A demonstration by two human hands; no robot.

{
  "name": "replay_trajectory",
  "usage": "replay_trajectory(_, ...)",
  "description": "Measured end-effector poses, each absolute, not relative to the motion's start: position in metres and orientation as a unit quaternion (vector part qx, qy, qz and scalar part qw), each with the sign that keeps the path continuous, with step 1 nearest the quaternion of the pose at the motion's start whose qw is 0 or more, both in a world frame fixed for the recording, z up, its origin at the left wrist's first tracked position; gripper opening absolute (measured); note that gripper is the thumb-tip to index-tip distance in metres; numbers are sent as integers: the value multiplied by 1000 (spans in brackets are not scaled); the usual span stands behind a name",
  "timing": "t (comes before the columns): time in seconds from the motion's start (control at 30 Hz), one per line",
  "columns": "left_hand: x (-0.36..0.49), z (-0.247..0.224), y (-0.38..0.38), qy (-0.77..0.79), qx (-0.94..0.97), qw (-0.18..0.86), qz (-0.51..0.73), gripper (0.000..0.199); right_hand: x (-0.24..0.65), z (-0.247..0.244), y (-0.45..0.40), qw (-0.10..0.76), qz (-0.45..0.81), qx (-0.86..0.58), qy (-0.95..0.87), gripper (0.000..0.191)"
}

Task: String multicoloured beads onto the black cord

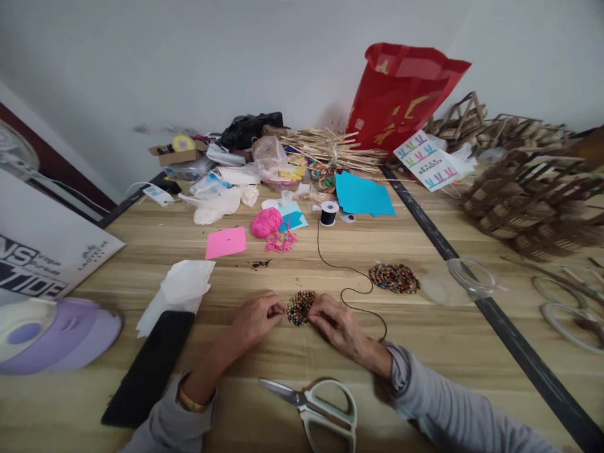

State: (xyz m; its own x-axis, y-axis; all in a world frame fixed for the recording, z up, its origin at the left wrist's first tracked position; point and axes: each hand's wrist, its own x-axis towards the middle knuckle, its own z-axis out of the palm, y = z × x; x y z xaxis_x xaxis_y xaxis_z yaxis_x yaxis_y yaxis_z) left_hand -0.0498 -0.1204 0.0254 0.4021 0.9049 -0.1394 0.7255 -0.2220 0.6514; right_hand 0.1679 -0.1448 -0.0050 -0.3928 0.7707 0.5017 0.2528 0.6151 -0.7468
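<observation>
A small cluster of multicoloured beads [301, 307] lies on the wooden table between my hands. My left hand [257, 319] is at its left edge, thumb and forefinger pinched together; what they hold is too small to make out. My right hand [336, 322] touches the right edge of the beads with its fingers closed on them. Farther right lies a second heap of beads [394, 278]. A black cord [346, 267] runs from a spool [329, 214] down to near my right wrist. Open scissors [314, 402] rest in front of me.
A black phone [150, 368] and white paper [182, 286] lie at the left. Pink yarn [267, 223], pink paper [226, 243] and blue sheets [364, 194] are farther back. Woven baskets [533, 201] stand at the right, a red bag [403, 94] at the back.
</observation>
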Motion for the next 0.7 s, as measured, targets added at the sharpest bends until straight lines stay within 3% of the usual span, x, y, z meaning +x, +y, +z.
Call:
replay_trajectory(0.23, -47, 26, -120, 529, 783, 308, 110, 10, 169, -8, -145, 439, 305, -331, -778, 17)
replay_trajectory(0.47, -49, 16, -120, 512, 784, 307, 170, 12, 170, -13, -144, 437, 305, -343, -773, 19)
replay_trajectory(0.7, -48, 11, -118, 491, 623, 533, 295, 15, 168, -9, -144, 451, 296, -331, -774, 22)
